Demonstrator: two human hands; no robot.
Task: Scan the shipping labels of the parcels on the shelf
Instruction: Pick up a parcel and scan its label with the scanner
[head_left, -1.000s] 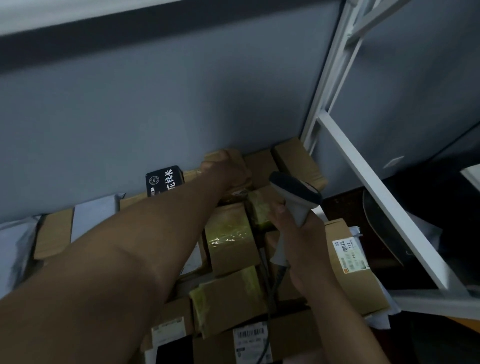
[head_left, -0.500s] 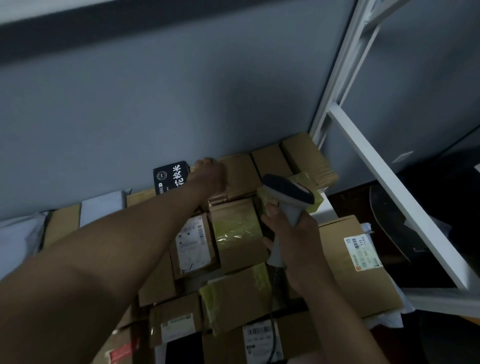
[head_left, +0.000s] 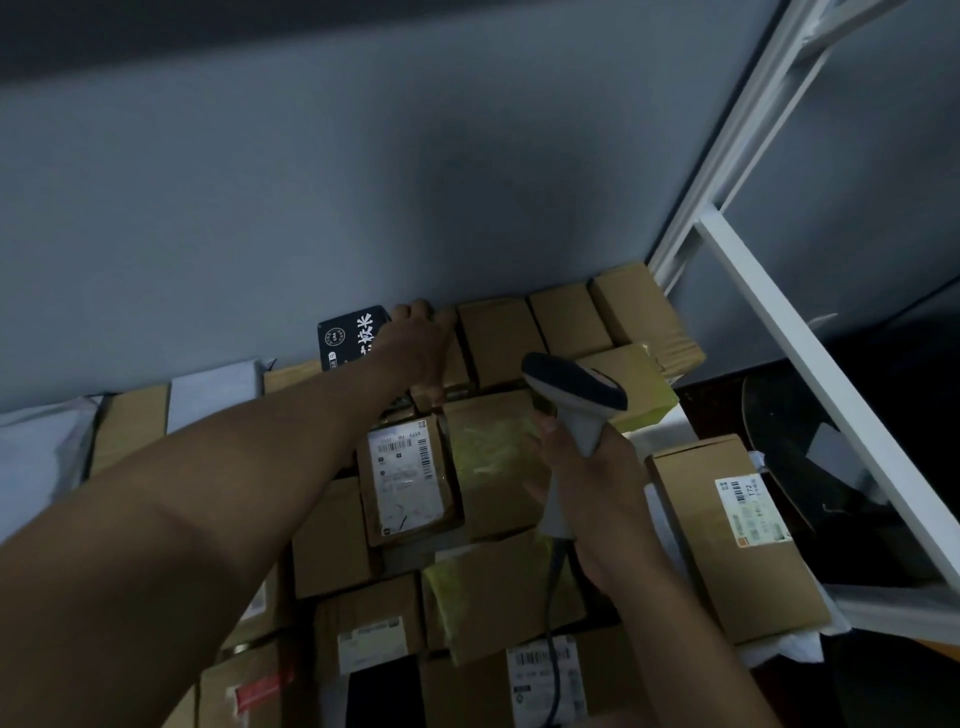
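Observation:
Several brown cardboard parcels lie packed on the shelf. My left hand (head_left: 418, 345) reaches to the back row by the wall and grips a small brown parcel (head_left: 452, 364) next to a black box with white characters (head_left: 347, 335). My right hand (head_left: 592, 483) holds a grey handheld barcode scanner (head_left: 576, 402) by its handle, its head pointing toward the back parcels; its cable hangs down. Just below my left hand, a parcel with a white shipping label (head_left: 408, 478) lies face up. Another labelled parcel (head_left: 743, 530) sits at the right.
A grey wall (head_left: 363, 182) backs the shelf. A white metal shelf frame (head_left: 810, 332) runs diagonally at the right, with dark floor beyond it. White poly mailers (head_left: 41, 457) lie at the left. More labelled boxes (head_left: 545, 670) fill the front.
My left hand has shifted left along the back row, uncovering the parcel with the white label. The scanner in my right hand stays over the middle parcels.

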